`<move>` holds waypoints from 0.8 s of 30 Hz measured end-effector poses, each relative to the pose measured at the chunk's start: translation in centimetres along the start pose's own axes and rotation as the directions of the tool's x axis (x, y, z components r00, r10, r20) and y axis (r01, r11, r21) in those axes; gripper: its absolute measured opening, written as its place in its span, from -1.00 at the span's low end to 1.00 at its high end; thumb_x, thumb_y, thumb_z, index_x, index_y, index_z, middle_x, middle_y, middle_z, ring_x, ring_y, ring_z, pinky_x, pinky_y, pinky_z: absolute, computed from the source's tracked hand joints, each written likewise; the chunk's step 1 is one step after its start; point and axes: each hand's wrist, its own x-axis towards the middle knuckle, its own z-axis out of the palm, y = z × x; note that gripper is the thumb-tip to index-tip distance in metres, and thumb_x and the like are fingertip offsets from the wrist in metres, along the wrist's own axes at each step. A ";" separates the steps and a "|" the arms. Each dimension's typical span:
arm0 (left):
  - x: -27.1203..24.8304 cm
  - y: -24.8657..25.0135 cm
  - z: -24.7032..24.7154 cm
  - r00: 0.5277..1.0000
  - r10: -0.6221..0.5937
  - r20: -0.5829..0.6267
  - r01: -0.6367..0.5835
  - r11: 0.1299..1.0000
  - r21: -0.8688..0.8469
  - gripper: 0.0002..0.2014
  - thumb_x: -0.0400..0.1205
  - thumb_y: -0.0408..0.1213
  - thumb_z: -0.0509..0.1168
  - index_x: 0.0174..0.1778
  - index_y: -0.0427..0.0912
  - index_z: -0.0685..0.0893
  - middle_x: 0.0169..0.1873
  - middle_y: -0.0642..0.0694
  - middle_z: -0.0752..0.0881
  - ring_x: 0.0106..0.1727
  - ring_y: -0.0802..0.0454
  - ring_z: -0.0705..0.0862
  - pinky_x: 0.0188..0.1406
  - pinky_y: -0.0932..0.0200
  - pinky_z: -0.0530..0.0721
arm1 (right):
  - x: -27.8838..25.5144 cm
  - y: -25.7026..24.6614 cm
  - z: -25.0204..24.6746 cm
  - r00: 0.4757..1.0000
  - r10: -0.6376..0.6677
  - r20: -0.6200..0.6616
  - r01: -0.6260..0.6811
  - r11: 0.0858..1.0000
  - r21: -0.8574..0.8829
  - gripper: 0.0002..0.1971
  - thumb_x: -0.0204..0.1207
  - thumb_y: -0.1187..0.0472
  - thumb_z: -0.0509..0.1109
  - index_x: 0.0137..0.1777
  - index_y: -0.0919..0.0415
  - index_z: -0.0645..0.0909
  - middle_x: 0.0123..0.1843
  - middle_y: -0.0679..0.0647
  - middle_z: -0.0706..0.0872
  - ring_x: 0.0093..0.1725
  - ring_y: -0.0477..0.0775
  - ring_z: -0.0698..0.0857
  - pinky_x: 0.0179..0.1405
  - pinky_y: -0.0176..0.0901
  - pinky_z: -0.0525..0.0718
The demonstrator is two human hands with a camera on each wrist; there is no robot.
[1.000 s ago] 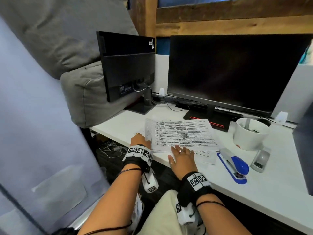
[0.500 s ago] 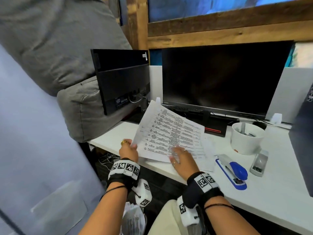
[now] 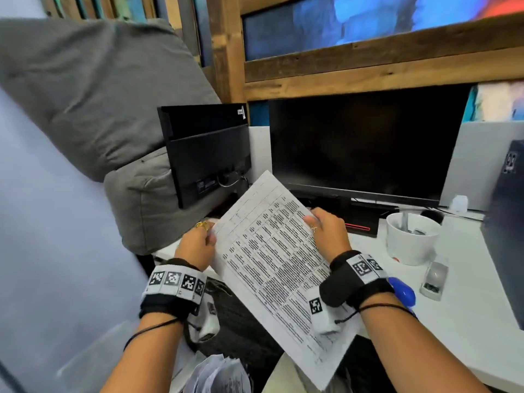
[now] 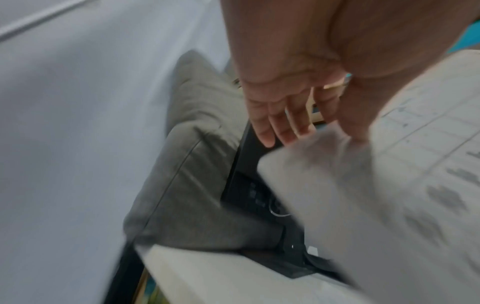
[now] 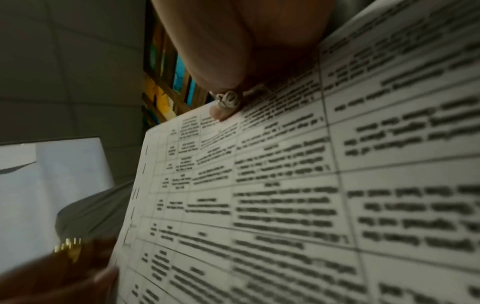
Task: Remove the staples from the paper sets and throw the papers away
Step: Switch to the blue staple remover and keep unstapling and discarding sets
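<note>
Left hand [image 3: 195, 245] pinches the left edge of the paper set [image 3: 275, 268], held up off the desk [image 3: 470, 321] with its long axis running far-left to near-right, right hand [image 3: 326, 234] gripping the opposite edge; staple probably top-left, nearer left.

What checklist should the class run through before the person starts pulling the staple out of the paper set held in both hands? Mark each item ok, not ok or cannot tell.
1. Paper set lifted off the desk: ok.
2. Left hand has a grip on the left edge: ok.
3. Right hand has a grip on the right edge, thumb on the printed side: ok.
4. Staple located: cannot tell; none shows in the blurred views.
5. A free hand to work the staple: not ok, both hold the set.
6. Discard spot ready: cannot tell; only crumpled papers show below the desk.
</note>
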 end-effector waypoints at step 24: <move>-5.1 5.3 -0.8 0.902 0.143 0.408 -0.032 0.963 -0.267 -0.79 0.37 -0.16 0.55 -0.12 -0.12 0.83 -0.58 0.15 0.64 -0.61 0.28 0.51 -0.56 0.49 0.38 | -6.5 8.2 -7.1 0.851 0.519 -0.085 -0.460 0.656 -0.599 -0.36 0.51 -0.19 0.33 0.36 0.34 0.43 0.33 0.27 0.57 0.32 0.30 0.56 0.25 0.00 0.51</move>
